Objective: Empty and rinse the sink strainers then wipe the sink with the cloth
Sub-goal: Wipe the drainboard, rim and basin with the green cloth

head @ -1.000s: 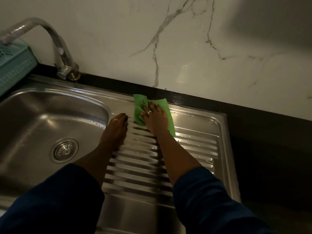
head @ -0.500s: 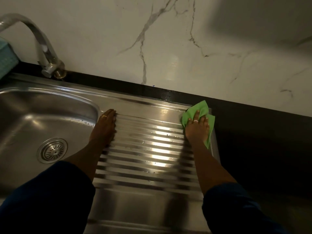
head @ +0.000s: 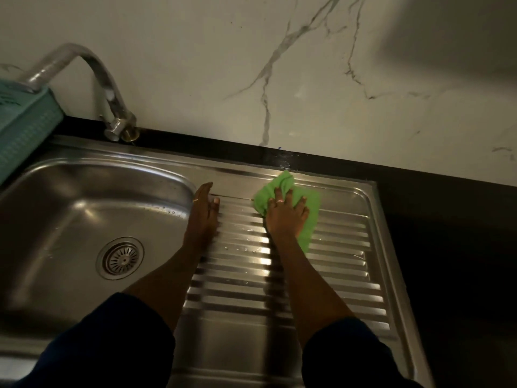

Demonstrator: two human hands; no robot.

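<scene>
The steel sink point(head: 70, 208) has its round strainer point(head: 120, 258) seated in the drain. To its right lies the ribbed drainboard point(head: 335, 264). My right hand point(head: 285, 217) presses a green cloth point(head: 309, 219) flat on the far middle of the drainboard, fingers spread over it. My left hand point(head: 202, 214) rests flat, fingers together, on the ridge between basin and drainboard, holding nothing.
A curved chrome tap point(head: 109, 99) stands at the back of the basin. A teal plastic basket point(head: 25, 130) sits at the far left. A marble wall rises behind; dark counter point(head: 447, 247) runs along the right of the drainboard.
My right hand slid the cloth from the left of the drainboard to its far right corner, then back to the middle. My left hand stayed on the ridge.
</scene>
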